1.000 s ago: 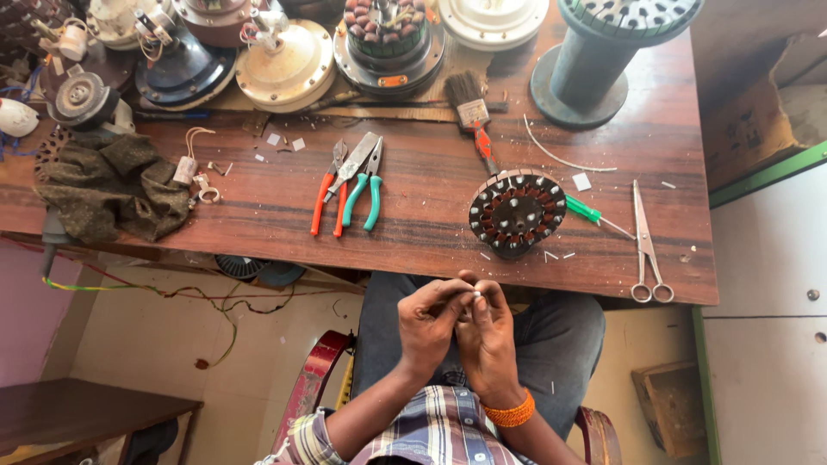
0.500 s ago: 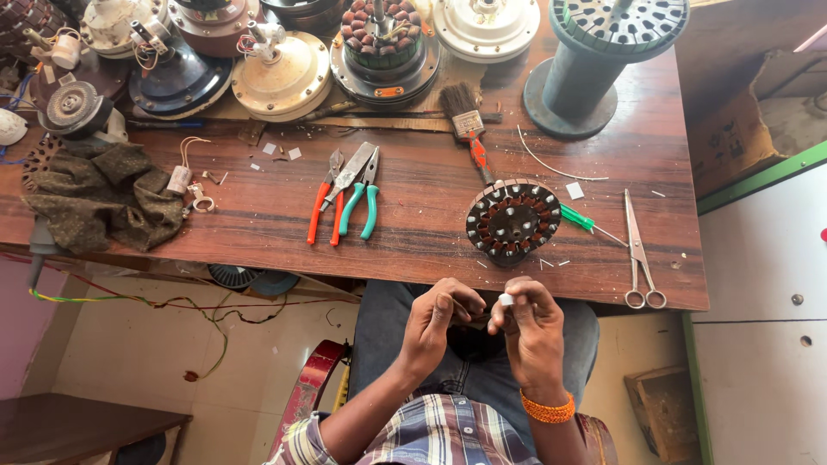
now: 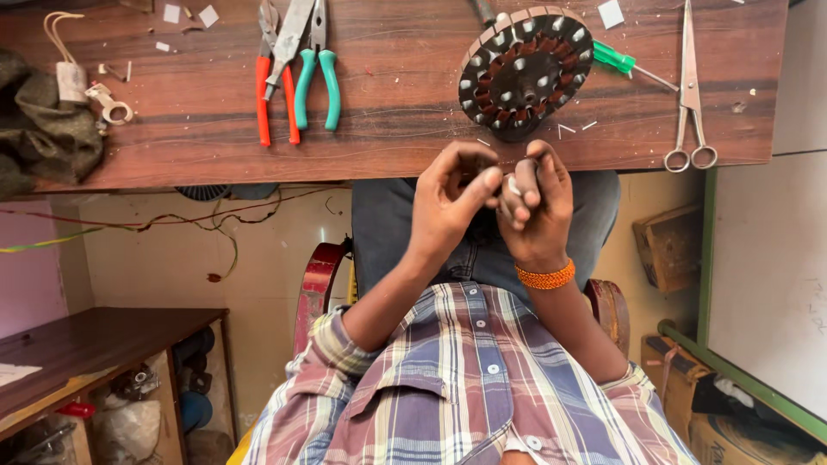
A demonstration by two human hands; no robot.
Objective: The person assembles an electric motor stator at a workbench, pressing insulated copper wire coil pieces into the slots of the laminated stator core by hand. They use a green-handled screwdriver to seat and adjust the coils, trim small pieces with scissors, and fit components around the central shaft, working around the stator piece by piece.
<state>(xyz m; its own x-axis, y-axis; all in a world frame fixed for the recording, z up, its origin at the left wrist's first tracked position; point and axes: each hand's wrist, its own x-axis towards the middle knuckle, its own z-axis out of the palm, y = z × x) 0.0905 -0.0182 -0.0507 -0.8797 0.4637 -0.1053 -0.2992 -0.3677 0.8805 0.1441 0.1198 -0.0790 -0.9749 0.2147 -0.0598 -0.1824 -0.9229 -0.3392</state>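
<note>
Copper-wound round stator (image 3: 524, 72) lies flat on wood bench (image 3: 198, 112), near front edge, axis up. Left hand (image 3: 452, 202) & right hand (image 3: 534, 207) curled together just below it, pinching sth tiny, can't tell what. Open room betw. stator & pliers (image 3: 297, 69).

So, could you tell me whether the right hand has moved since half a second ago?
Yes. The right hand has closed in against the left hand, just below the wound stator on the bench edge.

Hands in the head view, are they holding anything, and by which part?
The left hand and right hand meet below the wound stator, pinching something small and pale between fingertips. What it is, and which part is gripped, cannot be told.
</note>
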